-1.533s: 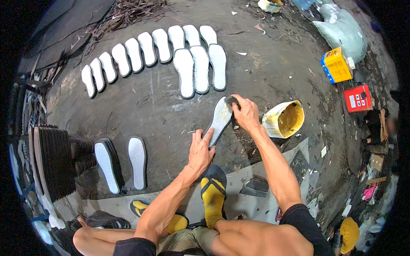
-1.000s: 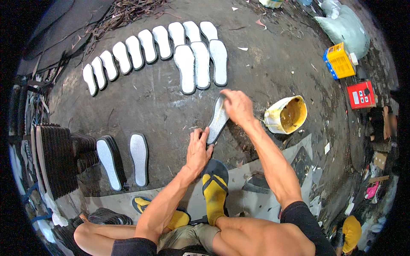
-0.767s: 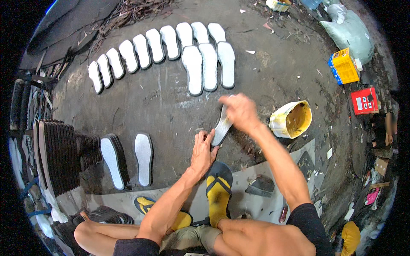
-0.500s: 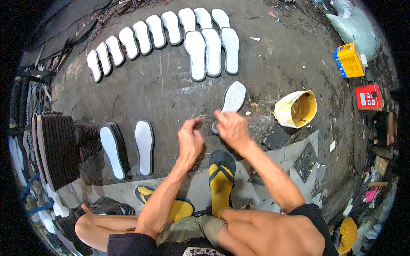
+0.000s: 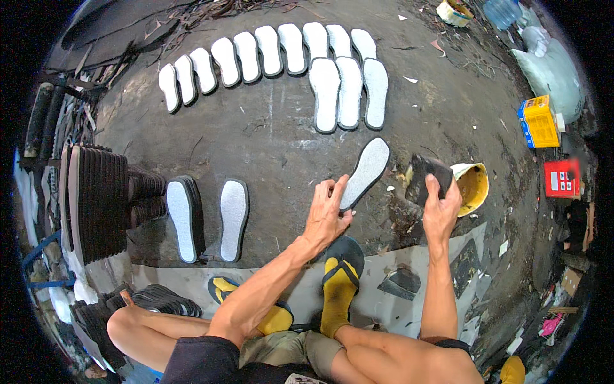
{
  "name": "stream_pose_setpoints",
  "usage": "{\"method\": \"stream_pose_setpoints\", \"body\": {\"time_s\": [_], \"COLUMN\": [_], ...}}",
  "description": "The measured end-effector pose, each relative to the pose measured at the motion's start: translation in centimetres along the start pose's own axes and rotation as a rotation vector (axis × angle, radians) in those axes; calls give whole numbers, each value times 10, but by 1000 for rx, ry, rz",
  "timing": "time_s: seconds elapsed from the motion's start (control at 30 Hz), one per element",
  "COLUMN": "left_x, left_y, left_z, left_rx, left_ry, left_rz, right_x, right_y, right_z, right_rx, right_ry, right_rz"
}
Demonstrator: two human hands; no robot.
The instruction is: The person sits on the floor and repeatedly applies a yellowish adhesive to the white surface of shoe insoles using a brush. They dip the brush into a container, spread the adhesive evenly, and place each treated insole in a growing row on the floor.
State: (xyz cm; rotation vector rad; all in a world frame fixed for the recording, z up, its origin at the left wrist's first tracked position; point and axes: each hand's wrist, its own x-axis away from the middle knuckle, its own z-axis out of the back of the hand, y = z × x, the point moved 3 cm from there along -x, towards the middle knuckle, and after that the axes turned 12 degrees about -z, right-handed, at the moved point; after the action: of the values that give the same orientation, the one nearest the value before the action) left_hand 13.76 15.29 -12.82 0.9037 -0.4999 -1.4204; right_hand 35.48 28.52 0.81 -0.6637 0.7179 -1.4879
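My left hand rests its fingertips on the near end of a grey-white shoe sole lying on the dark ground in front of me. My right hand is raised to the right of it and grips a dark flat pad, held at the rim of a yellow glue tub. My feet in yellow and black sandals sit just below the hands.
Rows of white soles lie at the far side, three larger ones nearer. Two soles lie at left beside a stack of black soles. An orange box and red box are at right.
The sole was held up and wiped by my right hand; it now lies flat on the ground. My right hand has moved right to the yellow tub with the dark pad.
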Motion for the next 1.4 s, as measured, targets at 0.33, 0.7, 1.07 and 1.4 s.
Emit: {"method": "stream_pose_setpoints", "body": {"time_s": [0.33,0.7,1.07,1.4], "left_x": [-122,127,50,8], "left_y": [-101,-87,-15,23], "left_z": [83,126,73,-4], "left_rx": [-164,-698,-284,-151], "left_ry": [422,429,341,-84], "left_rz": [188,636,126,23], "right_x": [12,-95,-1,14], "right_y": [30,132,111,-73], "right_z": [20,119,155,21], "right_rx": [-53,804,-44,-326], "right_ry": [14,432,368,-83], "right_rz": [-90,-197,-545,-108]}}
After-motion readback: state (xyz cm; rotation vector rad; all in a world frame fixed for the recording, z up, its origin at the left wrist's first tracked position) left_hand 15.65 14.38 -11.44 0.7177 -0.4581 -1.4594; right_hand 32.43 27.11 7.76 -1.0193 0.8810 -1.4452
